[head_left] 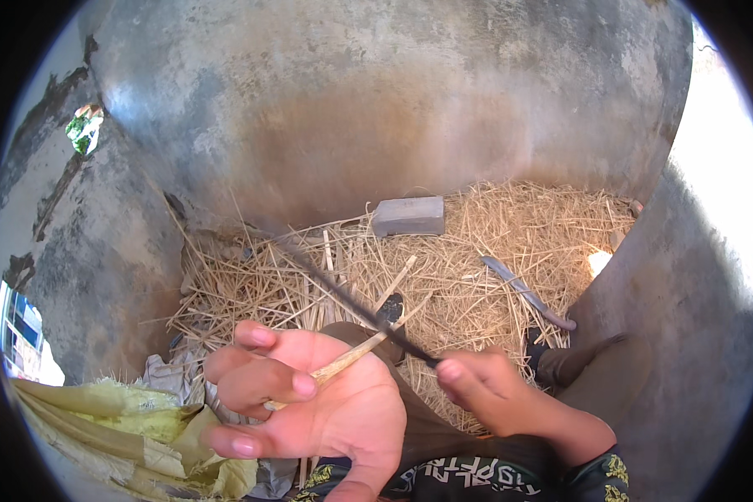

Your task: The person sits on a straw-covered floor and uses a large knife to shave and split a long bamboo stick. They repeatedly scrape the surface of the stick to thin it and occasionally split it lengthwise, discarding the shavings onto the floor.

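Left hand (309, 402) grips a bamboo stick (351, 356), palm up; right hand (477, 381), fist closed, presses a dark blade (351, 303) against it.

Left hand (309, 402), palm up, fingers curled, holds a pale bamboo stick (343, 361) across the palm. Right hand (485, 386) grips a dark knife (351, 303); the blade runs up-left and lies against the stick near its upper end. Below: straw (477, 251) covers the ground. A grey stone block (408, 216) lies at the wall (376, 100). A second, curved blade (527, 294) rests on straw to the right. Yellow-green sack (125, 427) lower left.
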A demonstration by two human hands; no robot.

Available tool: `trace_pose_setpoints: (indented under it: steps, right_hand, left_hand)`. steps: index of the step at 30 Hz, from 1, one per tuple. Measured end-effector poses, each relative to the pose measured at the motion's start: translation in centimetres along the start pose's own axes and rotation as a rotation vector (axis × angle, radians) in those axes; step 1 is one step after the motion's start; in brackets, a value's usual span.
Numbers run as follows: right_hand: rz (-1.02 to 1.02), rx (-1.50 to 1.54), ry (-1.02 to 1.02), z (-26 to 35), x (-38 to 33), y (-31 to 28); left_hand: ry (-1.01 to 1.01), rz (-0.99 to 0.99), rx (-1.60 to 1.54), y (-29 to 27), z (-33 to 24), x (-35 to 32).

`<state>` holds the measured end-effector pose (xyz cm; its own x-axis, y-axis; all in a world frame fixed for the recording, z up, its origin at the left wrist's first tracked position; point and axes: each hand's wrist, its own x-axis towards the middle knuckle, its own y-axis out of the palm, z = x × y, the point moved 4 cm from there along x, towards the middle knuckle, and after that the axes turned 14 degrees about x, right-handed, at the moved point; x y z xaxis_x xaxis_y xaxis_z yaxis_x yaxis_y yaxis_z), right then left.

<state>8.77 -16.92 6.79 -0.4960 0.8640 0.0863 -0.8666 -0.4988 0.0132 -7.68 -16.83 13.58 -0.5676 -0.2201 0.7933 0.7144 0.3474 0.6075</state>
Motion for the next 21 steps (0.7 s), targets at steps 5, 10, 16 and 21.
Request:
trace_pose_setpoints:
  steps: [5,10,16,21]
  right_hand:
    - [0.003,-0.195,0.073,-1.7,1.4,-0.6]
    - [-0.063,-0.331,0.0,-1.2,0.9,-0.6]
    - [-0.132,-0.404,0.013,-1.0,-1.0,-1.0]
    - [-0.178,-0.426,-0.073,-1.7,-1.9,-0.5]
  left_hand:
    - [0.015,0.012,-0.069,-0.3,-0.1,0.0]
    - [-0.016,-0.005,-0.015,0.1,-0.8,0.0]
    - [0.031,-0.041,-0.088,0.9,-0.9,-1.2]
    - [0.053,-0.146,-0.222,2.3,-2.0,-1.6]
